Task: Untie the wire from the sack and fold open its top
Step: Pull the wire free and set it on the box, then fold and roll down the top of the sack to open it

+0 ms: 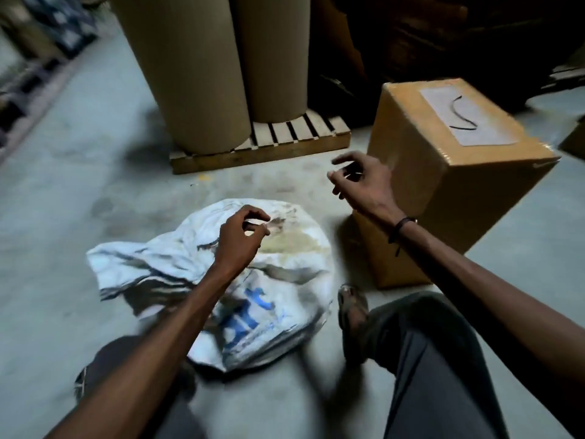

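Sack point(285, 248) — white woven material with blue printed lettering on its lower face, soiled with yellowish-brown stains near the top. It lies slumped on the grey floor at lower centre of the frame, crumpled and creased, with a loose flap spread toward the left. Wire point(463, 114) — thin, dark, curved, lying at upper right of the frame, well apart from the sack.

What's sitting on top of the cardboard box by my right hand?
On the cardboard box lies a pale label with a dark curved wire on it. What's inside stays hidden.
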A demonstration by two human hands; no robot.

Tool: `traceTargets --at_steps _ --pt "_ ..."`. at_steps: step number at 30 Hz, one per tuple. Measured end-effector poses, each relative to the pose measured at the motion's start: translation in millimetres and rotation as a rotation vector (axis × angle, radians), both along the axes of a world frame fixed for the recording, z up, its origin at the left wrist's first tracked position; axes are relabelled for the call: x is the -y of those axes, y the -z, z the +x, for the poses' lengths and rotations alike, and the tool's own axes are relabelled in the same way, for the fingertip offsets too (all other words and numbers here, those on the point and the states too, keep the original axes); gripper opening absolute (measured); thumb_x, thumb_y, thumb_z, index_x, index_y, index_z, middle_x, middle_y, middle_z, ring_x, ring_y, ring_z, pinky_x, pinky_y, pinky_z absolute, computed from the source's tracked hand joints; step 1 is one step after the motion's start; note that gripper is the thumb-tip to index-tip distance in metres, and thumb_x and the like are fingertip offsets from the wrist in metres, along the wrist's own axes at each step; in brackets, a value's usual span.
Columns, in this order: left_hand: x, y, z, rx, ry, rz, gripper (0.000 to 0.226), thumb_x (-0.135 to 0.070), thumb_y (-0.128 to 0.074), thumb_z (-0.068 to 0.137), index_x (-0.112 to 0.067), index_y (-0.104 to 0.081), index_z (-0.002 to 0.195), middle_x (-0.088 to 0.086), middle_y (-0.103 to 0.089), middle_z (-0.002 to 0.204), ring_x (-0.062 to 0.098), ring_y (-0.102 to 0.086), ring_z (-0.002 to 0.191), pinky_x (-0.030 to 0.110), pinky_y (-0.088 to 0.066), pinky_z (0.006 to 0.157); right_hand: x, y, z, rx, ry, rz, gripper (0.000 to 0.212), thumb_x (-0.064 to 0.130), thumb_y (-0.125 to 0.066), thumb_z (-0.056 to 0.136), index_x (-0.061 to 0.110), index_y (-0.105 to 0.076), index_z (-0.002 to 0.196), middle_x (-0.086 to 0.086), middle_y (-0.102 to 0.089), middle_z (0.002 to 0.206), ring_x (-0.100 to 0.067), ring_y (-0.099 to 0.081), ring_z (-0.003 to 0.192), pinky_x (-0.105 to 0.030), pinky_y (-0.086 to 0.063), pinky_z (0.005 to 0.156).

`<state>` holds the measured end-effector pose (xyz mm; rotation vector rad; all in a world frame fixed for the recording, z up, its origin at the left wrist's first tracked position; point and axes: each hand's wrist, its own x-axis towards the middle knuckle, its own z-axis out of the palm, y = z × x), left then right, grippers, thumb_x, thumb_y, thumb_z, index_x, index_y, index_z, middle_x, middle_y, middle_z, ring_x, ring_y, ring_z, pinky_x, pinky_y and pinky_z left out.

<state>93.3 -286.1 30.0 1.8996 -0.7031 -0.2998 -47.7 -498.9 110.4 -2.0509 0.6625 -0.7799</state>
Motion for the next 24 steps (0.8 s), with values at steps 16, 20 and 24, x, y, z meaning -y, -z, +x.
traceTargets --at_steps 16,20,24 --pt "-194 4 93 -0.145 -0.735 0.137 0.030 -0.019 -0.070 0.086 -0.013 -0.062 0.114 0.010 -0.058 0.131 0.024 -0.060 0.113 0.034 -0.049 0.097 -157 95 95 -0.142 -0.402 0.109 0.017 0.013 -0.070 0.092 0.018 -0.070 0.108 -0.003 -0.074 0.079 -0.013 -0.075 0.063 -0.023 -0.054 0.061" --pt "-187 14 114 -0.192 -0.750 0.306 0.045 -0.030 -0.078 0.078 -0.021 -0.053 0.114 0.012 -0.030 0.143 0.027 -0.041 0.124 0.040 -0.046 0.104 -167 109 119 -0.185 -0.506 0.019 0.018 0.015 -0.067 0.094 0.019 -0.067 0.111 0.002 -0.072 0.081 -0.018 -0.072 0.067 -0.027 -0.054 0.066" --pt "-175 20 138 -0.213 -0.663 0.445 0.047 -0.033 -0.078 0.076 -0.021 -0.058 0.117 0.012 -0.042 0.142 0.031 -0.054 0.120 0.042 -0.049 0.107 -163 123 131 -0.250 -0.660 -0.100 0.025 0.021 -0.072 0.092 0.020 -0.064 0.117 0.006 -0.071 0.085 -0.016 -0.068 0.069 -0.025 -0.053 0.069"
